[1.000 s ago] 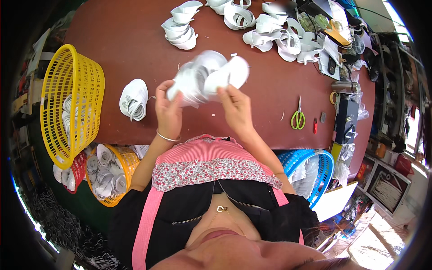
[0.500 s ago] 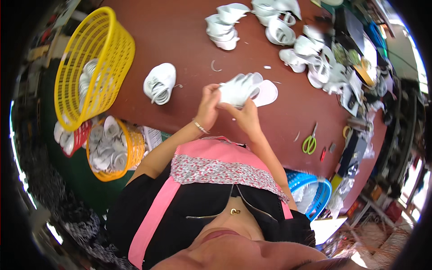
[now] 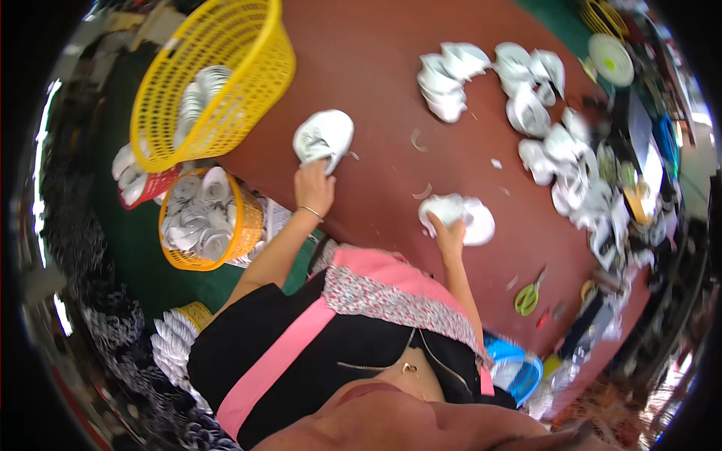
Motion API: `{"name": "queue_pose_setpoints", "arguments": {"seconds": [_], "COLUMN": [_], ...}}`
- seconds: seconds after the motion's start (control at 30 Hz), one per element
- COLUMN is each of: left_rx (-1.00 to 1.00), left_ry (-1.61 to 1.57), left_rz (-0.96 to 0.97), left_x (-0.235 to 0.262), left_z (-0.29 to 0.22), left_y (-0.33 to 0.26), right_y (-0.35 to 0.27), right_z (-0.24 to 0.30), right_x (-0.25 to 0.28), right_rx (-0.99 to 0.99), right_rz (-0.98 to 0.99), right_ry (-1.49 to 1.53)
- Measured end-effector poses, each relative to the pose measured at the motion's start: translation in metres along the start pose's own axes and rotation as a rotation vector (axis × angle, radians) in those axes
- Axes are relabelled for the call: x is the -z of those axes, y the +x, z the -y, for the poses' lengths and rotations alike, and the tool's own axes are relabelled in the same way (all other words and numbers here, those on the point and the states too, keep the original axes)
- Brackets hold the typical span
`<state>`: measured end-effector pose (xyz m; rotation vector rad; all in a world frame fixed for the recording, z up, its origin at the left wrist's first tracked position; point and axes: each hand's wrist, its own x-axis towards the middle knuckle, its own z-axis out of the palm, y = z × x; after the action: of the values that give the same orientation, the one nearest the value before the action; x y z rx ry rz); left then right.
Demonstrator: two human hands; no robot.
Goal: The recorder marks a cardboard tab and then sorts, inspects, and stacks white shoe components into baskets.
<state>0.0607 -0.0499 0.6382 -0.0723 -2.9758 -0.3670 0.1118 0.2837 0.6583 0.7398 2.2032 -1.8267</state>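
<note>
The left hand (image 3: 314, 188) is reaching out across the reddish-brown table (image 3: 376, 90) and its fingers are closing on the near edge of a white shoe upper (image 3: 325, 137) that is lying flat by the table's left edge, just beside the big yellow basket (image 3: 226, 83); the grip looks like a pinch, fingers curled over the rim of the piece, a thin bracelet (image 3: 310, 213) showing at the wrist. Over on the other side, the right hand (image 3: 451, 231) is pressing on a second white upper (image 3: 457, 216), which is sitting on the table close in front of the person, well apart from the first one; the fingers are partly bent over its near side, though whether they are truly gripping or only resting on it is hard to tell from here. Small white trimmings (image 3: 423, 192) are lying on the table between the two pieces. Farther off, a heap of white uppers (image 3: 526, 105) is curving along the far right of the table. Green-handled scissors (image 3: 526, 298) are lying near the right edge. Below the table's left edge, an orange basket (image 3: 226, 240) is holding more white pieces, and a blue basket (image 3: 519, 368) is sitting low on the right by the person's side.
</note>
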Motion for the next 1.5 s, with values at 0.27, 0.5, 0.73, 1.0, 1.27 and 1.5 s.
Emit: {"name": "queue_pose_setpoints", "arguments": {"seconds": [0.27,0.5,0.73,1.0,1.27,1.5], "left_rx": [0.024,0.022,0.417,0.492,0.671,0.744], "left_ry": [0.127,0.111,-1.408,-1.761,-1.624,-1.642], "left_rz": [0.066,0.172,0.428,0.957,1.218,0.758], "left_x": [-0.031,-0.020,-0.004,-0.030,-0.101,-0.114], "left_z": [0.006,0.018,0.013,-0.063,-0.076,-0.086], "left_y": [0.017,0.041,0.081,0.043,0.038,0.029], "right_y": [0.021,0.027,-0.015,0.001,0.026,0.029], "right_z": [-0.070,-0.055,0.025,0.027,-0.036,-0.038], "right_x": [-0.032,-0.014,0.012,-0.017,-0.010,-0.036], "right_rx": [0.089,-0.031,0.103,0.216,0.083,0.214], "right_rz": [-0.106,-0.009,-0.095,-0.349,0.039,-0.150], "right_ry": [-0.607,-0.635,0.108,-0.152,-0.472,-0.027]}}
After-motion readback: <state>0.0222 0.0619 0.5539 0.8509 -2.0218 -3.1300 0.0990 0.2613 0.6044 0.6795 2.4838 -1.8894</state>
